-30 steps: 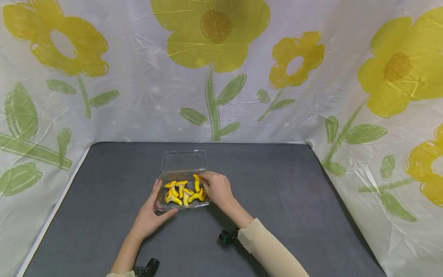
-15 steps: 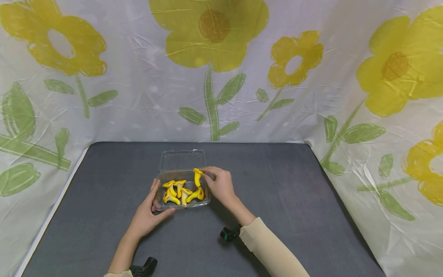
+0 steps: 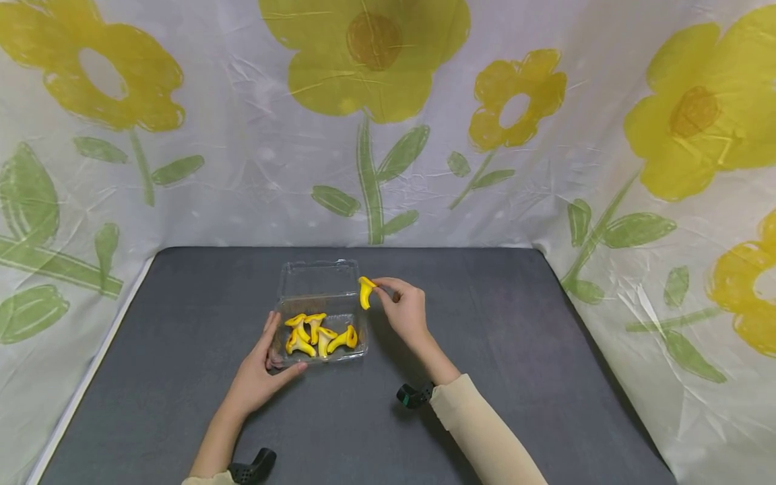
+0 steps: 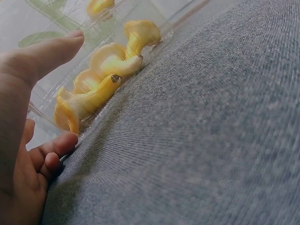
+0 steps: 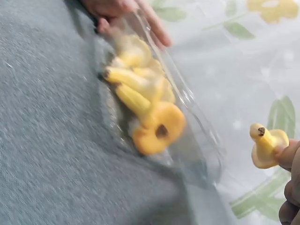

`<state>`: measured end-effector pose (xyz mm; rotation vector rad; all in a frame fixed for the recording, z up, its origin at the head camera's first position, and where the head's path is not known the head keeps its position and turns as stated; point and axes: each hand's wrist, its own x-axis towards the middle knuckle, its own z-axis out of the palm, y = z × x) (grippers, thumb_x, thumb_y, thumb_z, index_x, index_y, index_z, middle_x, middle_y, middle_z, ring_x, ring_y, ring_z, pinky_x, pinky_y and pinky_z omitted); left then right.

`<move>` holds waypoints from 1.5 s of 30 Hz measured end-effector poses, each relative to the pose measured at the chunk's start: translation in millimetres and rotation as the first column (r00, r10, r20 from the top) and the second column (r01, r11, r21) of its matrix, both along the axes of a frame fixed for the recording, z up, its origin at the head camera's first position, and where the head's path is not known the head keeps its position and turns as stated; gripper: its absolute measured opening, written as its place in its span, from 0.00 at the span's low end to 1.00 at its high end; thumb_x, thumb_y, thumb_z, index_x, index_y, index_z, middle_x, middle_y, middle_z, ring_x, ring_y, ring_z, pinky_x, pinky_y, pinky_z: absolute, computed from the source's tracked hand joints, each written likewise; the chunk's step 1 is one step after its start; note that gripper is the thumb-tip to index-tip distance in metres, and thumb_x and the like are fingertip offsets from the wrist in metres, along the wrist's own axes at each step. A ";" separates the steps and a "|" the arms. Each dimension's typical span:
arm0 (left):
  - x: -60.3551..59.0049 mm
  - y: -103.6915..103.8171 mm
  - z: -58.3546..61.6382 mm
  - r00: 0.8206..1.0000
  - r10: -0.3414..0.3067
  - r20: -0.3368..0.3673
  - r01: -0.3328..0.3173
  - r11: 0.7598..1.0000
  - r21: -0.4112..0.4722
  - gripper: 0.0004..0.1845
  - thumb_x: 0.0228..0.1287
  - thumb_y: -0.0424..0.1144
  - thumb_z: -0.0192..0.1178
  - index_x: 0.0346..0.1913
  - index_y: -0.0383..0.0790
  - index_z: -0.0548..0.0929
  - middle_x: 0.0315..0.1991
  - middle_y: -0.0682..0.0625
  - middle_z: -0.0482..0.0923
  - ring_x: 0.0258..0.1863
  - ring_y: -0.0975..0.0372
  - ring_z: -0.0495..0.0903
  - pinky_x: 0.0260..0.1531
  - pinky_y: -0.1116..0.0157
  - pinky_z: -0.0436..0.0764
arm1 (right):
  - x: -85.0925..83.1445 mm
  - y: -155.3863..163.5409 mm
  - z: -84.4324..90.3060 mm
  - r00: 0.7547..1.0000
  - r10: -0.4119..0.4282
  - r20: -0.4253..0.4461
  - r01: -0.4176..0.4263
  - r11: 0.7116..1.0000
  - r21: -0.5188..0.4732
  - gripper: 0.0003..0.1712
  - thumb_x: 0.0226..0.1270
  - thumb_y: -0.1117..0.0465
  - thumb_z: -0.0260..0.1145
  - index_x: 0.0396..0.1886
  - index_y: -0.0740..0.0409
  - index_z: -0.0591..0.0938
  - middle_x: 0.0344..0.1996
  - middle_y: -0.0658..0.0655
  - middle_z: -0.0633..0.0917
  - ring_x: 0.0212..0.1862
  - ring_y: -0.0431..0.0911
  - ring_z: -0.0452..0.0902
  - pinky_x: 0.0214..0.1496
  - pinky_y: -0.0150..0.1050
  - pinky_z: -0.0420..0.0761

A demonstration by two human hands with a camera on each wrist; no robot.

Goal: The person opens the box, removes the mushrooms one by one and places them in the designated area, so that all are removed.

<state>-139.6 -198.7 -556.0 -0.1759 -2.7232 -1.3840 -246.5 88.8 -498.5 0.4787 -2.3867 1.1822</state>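
Note:
A clear plastic clamshell container (image 3: 362,350) sits on the table, lid folded back, with several yellow chanterelle mushrooms (image 3: 343,339) inside. My left hand (image 3: 257,377) rests against its near left corner, fingers lying along the left wall and thumb at the front edge. In the left wrist view the extended thumb (image 4: 58,54) stands near the container's rim. Between thumb and fingertips, my right hand (image 3: 403,311) pinches one chanterelle mushroom (image 3: 366,294), raised beside the container's back right corner. The right wrist view shows this held mushroom (image 5: 265,145) with its stem end facing the camera.
The transparent lid (image 3: 320,278) lies open toward the back of the dark grey table (image 3: 515,350). A white cloth with printed yellow flowers (image 3: 242,135) hangs behind and at both sides. Dark wrist devices (image 3: 415,395) sit under both forearms.
My right hand has lifted a chanterelle out of the container's right side and carried it right and toward the back. The left hand has stayed at the container's corner.

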 end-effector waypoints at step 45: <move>1.1 0.9 1.6 1.000 0.007 0.004 -0.007 1.000 -0.004 0.59 0.54 0.58 0.73 0.80 0.57 0.44 0.81 0.49 0.39 0.27 0.64 0.64 0.32 0.68 0.70 | -46.8 29.9 -64.0 0.988 -0.059 0.145 0.049 0.996 0.071 0.10 0.64 0.59 0.72 0.44 0.51 0.90 0.31 0.51 0.90 0.09 0.34 0.51 0.14 0.30 0.56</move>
